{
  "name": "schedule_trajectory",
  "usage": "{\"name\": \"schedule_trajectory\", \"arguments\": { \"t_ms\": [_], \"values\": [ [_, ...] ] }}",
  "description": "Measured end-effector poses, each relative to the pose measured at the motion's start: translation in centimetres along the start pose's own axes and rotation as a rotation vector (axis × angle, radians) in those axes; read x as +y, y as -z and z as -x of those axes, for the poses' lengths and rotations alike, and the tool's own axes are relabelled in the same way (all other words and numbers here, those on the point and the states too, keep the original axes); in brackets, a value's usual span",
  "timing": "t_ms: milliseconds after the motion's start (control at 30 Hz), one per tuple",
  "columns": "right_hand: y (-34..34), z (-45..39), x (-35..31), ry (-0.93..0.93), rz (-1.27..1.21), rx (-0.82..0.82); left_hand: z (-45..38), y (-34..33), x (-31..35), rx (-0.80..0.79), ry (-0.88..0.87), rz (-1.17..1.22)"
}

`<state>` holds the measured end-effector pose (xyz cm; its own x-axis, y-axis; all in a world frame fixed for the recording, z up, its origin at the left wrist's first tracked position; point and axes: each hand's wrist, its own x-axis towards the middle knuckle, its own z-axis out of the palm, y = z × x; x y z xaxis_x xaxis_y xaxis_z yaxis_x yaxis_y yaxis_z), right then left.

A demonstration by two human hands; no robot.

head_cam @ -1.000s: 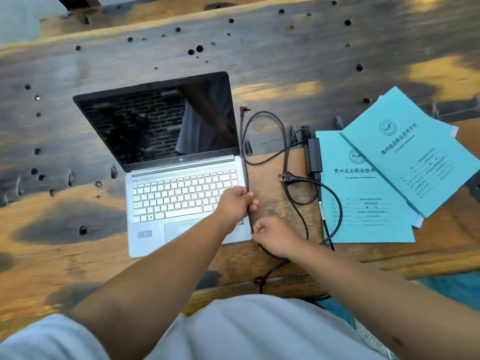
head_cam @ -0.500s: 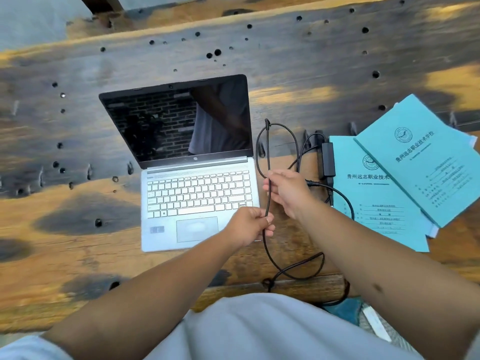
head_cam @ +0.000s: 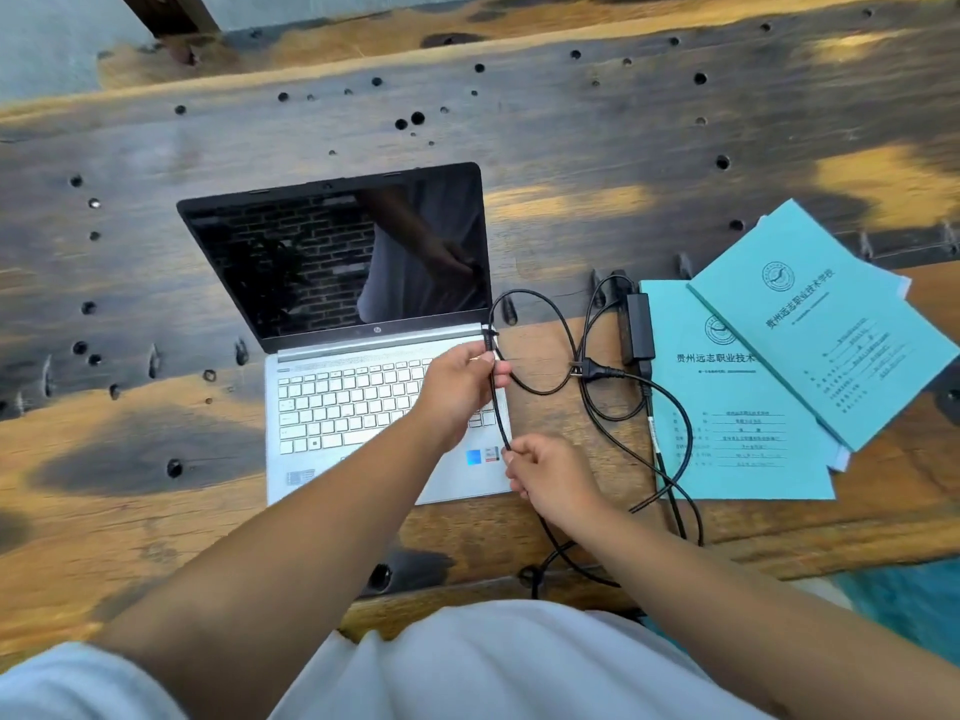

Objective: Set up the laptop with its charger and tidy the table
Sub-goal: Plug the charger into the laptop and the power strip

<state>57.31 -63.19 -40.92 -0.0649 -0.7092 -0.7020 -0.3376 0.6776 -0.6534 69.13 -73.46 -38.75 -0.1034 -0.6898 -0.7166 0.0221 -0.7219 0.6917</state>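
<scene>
Black charger cable (head_cam: 496,407) pinched in left hand (head_cam: 457,387) and right hand (head_cam: 550,475) grips; laptop (head_cam: 363,387) reads "hp".

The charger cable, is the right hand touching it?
Touching. The head view shows the right hand pinching the black charger cable beside the laptop.

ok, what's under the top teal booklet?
The top teal booklet overlaps the right side of a second teal booklet, which lies on the wooden table. White page edges poke out below it. Whatever else it covers, including part of the lower title, is hidden.
</scene>
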Motion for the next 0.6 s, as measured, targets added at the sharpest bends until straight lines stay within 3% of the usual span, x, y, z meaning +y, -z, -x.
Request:
{"name": "schedule_trajectory", "arguments": {
  "t_ms": [100, 267, 433, 600],
  "values": [
    [0.1, 0.1, -0.1, -0.021, -0.023, -0.002, -0.1, 0.0, 0.2, -0.027, -0.038, -0.100],
    [0.9, -0.5, -2.0, 0.022, -0.208, 0.150, 1.5, 0.0, -2.0, -0.072, -0.074, -0.270],
    [0.4, -2.3, -3.9, 0.097, -0.071, 0.248, 1.8, 0.3, -4.0, 0.082, -0.091, -0.348],
    [-0.5, -5.1, -4.4, 0.090, -0.060, 0.321, 0.9, 1.1, -3.6, 0.056, -0.108, -0.370]
  ]
}}
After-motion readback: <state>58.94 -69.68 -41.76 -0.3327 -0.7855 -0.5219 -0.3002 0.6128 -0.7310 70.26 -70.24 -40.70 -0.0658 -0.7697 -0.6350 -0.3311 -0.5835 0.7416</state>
